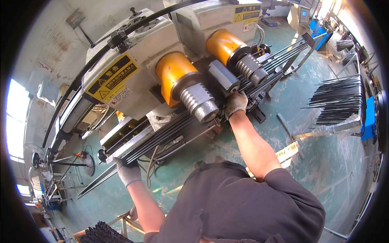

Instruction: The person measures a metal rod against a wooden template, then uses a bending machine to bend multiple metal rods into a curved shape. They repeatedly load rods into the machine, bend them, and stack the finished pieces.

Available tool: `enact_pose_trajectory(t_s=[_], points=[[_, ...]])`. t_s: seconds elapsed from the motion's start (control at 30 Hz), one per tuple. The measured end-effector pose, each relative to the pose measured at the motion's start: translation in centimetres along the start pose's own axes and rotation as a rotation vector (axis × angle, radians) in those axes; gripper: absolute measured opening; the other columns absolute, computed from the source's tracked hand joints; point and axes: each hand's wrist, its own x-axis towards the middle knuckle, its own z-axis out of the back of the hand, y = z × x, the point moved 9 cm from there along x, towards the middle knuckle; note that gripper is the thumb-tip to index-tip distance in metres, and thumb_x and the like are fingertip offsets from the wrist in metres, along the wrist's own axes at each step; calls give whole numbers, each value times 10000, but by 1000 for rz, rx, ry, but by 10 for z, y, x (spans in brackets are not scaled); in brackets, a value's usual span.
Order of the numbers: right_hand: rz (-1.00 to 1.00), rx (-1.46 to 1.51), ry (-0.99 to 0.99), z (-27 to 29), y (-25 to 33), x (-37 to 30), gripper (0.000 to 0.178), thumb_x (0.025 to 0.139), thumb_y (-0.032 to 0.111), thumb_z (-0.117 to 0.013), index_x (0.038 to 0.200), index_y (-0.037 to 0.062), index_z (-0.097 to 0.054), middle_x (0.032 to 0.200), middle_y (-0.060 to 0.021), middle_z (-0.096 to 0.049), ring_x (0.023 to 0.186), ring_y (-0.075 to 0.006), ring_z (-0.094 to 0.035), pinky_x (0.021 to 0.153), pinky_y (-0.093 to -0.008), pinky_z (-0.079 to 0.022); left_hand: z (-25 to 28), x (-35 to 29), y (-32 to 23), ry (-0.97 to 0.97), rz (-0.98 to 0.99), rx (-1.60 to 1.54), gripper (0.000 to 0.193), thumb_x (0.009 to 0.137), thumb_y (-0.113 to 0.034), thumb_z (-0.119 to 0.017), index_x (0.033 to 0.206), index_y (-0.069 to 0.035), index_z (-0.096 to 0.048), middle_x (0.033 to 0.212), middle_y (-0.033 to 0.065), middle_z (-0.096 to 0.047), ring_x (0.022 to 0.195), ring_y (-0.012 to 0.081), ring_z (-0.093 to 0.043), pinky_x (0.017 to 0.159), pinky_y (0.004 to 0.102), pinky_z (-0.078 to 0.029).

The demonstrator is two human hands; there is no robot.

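My left hand (129,171), in a grey glove with darker fingers, is closed around long thin dark metal rods (156,139) near their left end. The rods run side by side along the front of a large grey machine (148,48). My right hand (236,103), gloved too, is curled in at the rods just below a dark rectangular block (220,76). Its fingertips are hidden, so what it grips cannot be made out. On either side of that hand stick out two ridged steel spindles (198,99) (250,69) with orange collars (175,69) (223,42).
More dark rods lie stacked on a rack (338,99) at the right. A bundle of dark rod ends (105,233) stands at the lower left. A fan (88,165) stands on the green floor (324,162) at left. A cable loop (151,168) hangs below the machine.
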Motion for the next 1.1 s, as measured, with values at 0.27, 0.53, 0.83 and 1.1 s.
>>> enact_pose_trajectory(t_s=[0.27,0.53,0.83,1.1], points=[[24,75,195,-3,5,-8,261,1057,273,-732,1112,21,-770,924,-46,-729,796,-176,-653,710,-371,-531,53,53,-20,131,-75,-63,345,1136,-329,-606,1211,-14,-726,1188,133,-770,1101,285,-737,1012,450,-611],[115,168,333,19,1,3,295,1045,265,-758,1163,-5,-752,1018,-39,-735,909,-161,-679,824,-336,-546,1,28,41,148,14,-153,272,1135,-265,-616,1231,-25,-697,1183,134,-758,1132,306,-723,1067,480,-588],[161,187,351,22,5,-15,352,1105,325,-699,1213,-1,-777,1118,-61,-801,999,-185,-734,908,-352,-560,-34,-22,100,226,195,-95,355,1077,-248,-725,1311,16,-680,1304,186,-741,1220,374,-700,1124,537,-555],[247,22,445,47,-10,0,462,1145,245,-581,1522,-20,-603,1472,-139,-675,1313,-241,-658,1124,-395,-517,-38,-50,77,382,352,-281,675,1107,-474,-622,1569,5,-514,1542,238,-605,1478,414,-521,1302,576,-359]])
